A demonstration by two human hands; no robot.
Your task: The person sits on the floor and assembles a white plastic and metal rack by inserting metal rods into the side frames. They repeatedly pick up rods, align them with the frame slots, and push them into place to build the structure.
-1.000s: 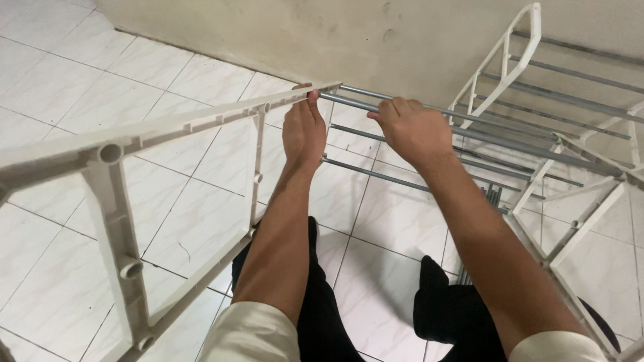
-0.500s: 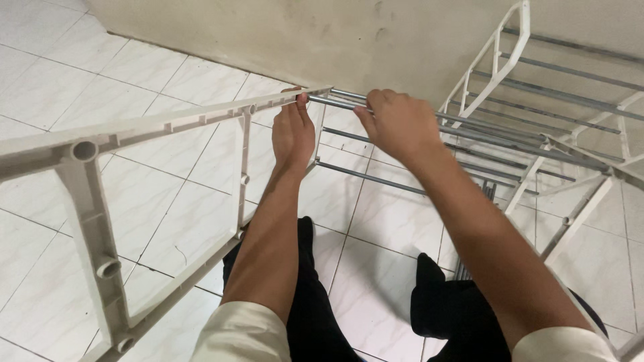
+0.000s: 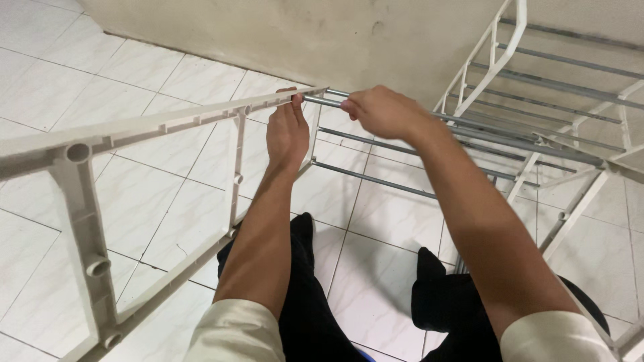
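A white plastic side frame (image 3: 168,121) of a rack slants across the left of the view, with round sockets along its bars. My left hand (image 3: 286,131) grips the far end of this frame, thumb on top of the bar. My right hand (image 3: 382,110) is closed around a grey metal rod (image 3: 322,101) whose end meets the frame's tip. Two more grey rods (image 3: 376,179) run parallel below it, from the frame towards the right.
A second white frame with several grey rods (image 3: 557,80) stands at the upper right against a cream wall (image 3: 302,33). The floor is white marbled tile (image 3: 154,201). My legs in black trousers (image 3: 308,295) are below the rack.
Both hands have stayed on the frame end and the top rod while the view shifted; my right hand has closed more tightly round the rod near the frame's tip.
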